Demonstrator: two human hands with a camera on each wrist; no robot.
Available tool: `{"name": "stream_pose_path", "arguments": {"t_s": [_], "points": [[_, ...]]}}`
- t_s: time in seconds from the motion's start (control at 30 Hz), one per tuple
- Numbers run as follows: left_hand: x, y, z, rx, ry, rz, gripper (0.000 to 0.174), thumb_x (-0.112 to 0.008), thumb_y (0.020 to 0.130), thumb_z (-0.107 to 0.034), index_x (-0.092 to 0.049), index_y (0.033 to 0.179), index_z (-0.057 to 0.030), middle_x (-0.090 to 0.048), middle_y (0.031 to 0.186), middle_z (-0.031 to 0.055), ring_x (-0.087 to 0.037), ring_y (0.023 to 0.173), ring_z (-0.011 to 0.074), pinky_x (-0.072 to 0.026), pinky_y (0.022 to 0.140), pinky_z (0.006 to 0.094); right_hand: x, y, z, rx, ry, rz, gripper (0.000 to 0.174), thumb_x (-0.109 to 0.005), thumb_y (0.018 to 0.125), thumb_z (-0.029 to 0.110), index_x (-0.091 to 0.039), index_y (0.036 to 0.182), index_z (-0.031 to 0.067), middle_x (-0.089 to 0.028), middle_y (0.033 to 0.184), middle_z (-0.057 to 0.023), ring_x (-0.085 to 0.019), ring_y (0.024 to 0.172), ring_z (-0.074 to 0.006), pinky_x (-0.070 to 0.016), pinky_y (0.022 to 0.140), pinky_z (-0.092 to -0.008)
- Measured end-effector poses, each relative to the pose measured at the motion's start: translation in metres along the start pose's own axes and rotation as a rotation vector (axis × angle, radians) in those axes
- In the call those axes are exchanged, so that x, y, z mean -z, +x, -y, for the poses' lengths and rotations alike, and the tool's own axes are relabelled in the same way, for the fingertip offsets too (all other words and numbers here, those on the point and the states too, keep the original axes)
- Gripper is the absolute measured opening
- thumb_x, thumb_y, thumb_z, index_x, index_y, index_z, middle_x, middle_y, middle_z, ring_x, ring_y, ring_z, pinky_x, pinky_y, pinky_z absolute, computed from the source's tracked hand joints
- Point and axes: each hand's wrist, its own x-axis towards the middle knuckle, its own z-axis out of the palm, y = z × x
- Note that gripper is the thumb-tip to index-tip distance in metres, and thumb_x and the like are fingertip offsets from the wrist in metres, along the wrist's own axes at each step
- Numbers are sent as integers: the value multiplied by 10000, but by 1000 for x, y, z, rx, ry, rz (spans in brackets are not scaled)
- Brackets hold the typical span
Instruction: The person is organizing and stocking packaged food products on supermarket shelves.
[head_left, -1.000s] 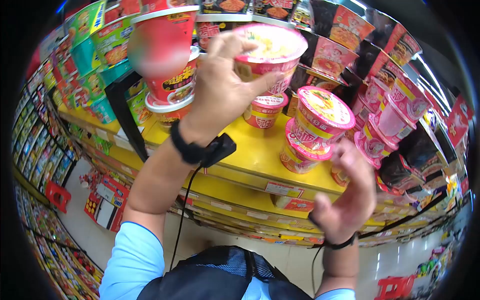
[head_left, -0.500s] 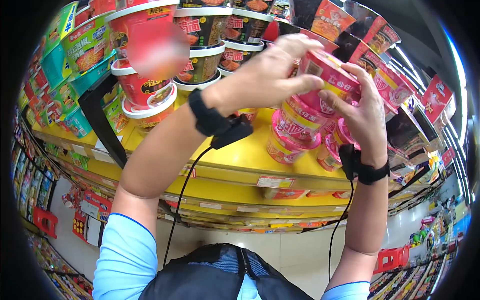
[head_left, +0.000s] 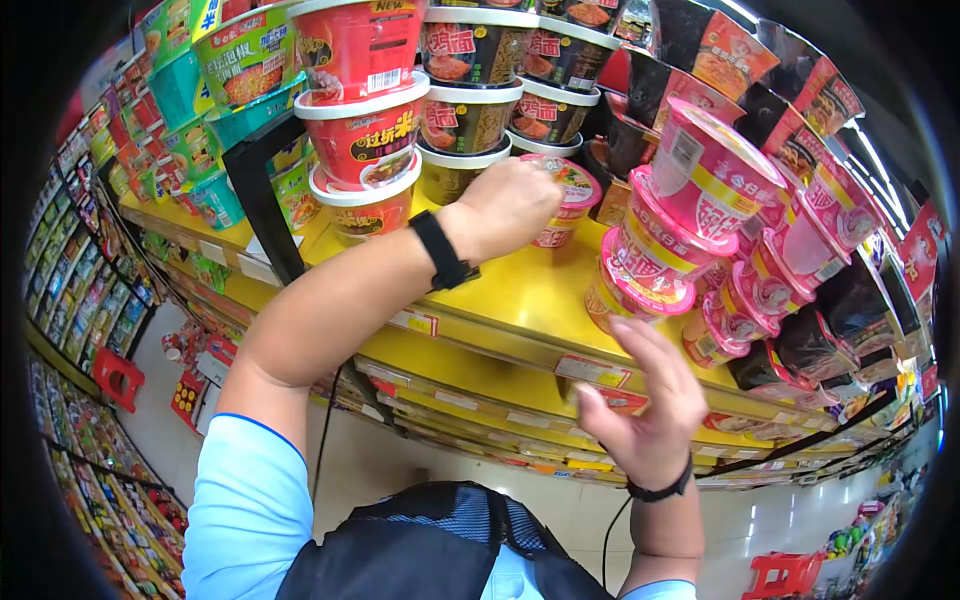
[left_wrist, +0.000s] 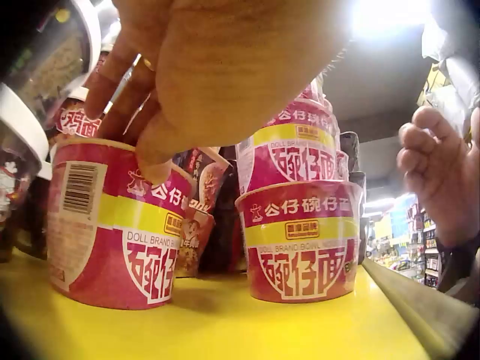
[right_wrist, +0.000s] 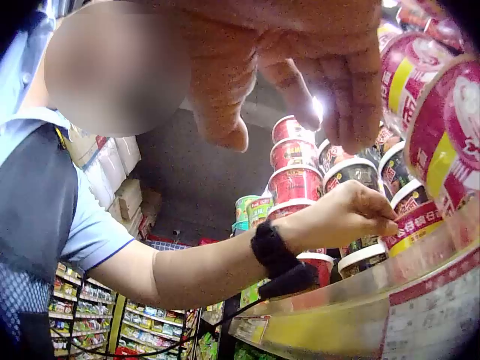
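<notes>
The left hand (head_left: 507,207) is at a single pink noodle bowl (head_left: 566,200) on the yellow shelf. In the left wrist view its fingers and thumb (left_wrist: 155,150) come down round the rim of that pink bowl (left_wrist: 112,225). To the right stands a stack of pink bowls (head_left: 655,245), its top bowl (head_left: 712,172) tilted. Nothing is in the right hand (head_left: 655,415), held in front of the shelf below that stack, fingers and thumb spread. The right wrist view shows the left hand (right_wrist: 341,217) at a pink bowl (right_wrist: 416,225).
Red bowls (head_left: 360,140) and dark bowls (head_left: 470,95) are stacked behind and left of the left hand. A black post (head_left: 262,200) rises at the shelf's left. More pink bowls (head_left: 750,290) stand on the right. Red stools (head_left: 118,380) are on the floor.
The bowl both hands held now rests tilted atop the pink stack. The left hand has moved left to the single bowl, and the right hand has let go and drawn back toward the body.
</notes>
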Motion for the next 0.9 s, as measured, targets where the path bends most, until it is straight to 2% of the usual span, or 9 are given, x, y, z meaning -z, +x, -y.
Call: {"name": "stream_pose_path", "arguments": {"t_s": [0.17,0.27,0.4,0.53,0.63,0.67,0.77,0.83,0.9], "points": [[61,-50,-22,-27,-78,-134,101,-649,777,-29,-629,875,-40,-653,836,117,-644,841,337,-530,732,459,-25,15,-16,-24,80,-6,791,-927,732,272,-567,1366,-35,-581,1376,-286,-622,1201,-450,-539,1002,-493],[96,-91,-38,14,-185,-69,220,-686,835,-15,-725,1052,-17,-749,1069,125,-694,1008,313,-571,846,415,-35,43,-13,40,68,106,938,-937,707,336,-489,1457,-6,-437,1512,-309,-487,1353,-514,-434,1127,-561],[100,-119,-34,57,-294,-115,332,-693,803,-8,-732,1131,-42,-728,1193,150,-693,1112,321,-576,907,407,-74,87,-20,58,-131,261,995,-898,710,528,-509,1468,14,-459,1509,-327,-449,1356,-606,-396,1179,-572],[84,-137,-26,267,-368,-255,318,-691,896,11,-732,1201,-69,-690,1264,202,-665,1165,403,-539,1001,439,-94,111,-26,-36,-51,476,931,-873,711,544,-565,1429,38,-513,1448,-334,-521,1278,-569,-459,1109,-554],[76,-141,-36,473,-510,-327,305,-680,950,-18,-726,1242,-92,-637,1350,232,-629,1236,427,-525,1022,434,-114,109,-24,-47,-21,326,804,-875,690,472,-656,1322,26,-598,1366,-244,-597,1151,-466,-518,1021,-507],[72,-146,-33,461,-529,-272,366,-653,988,-24,-659,1352,-61,-530,1490,248,-586,1329,399,-501,1075,431,-117,109,-21,-43,-38,272,741,-886,667,414,-690,1277,42,-622,1335,-206,-606,1134,-438,-525,1010,-499],[51,-148,-39,512,-993,-561,488,-612,1012,-11,-510,1489,-6,-398,1609,234,-535,1398,354,-479,1118,439,-104,117,-3,-40,-5,183,722,-879,649,360,-660,1253,30,-651,1261,-244,-596,1209,-416,-444,1092,-545],[63,-145,-42,398,-1061,-694,602,-578,1028,-15,-343,1581,17,-266,1680,212,-487,1447,339,-465,1133,446,-64,135,19,115,-113,56,729,-901,613,352,-669,1235,50,-668,1177,-193,-597,1181,-390,-485,1023,-525],[77,-146,-45,375,-935,-755,558,-590,1021,-24,-400,1544,18,-360,1628,223,-526,1403,337,-486,1096,449,-1,153,39,160,-310,-71,781,-922,628,293,-665,1327,57,-677,1271,-173,-612,1261,-363,-509,1051,-476]]}}
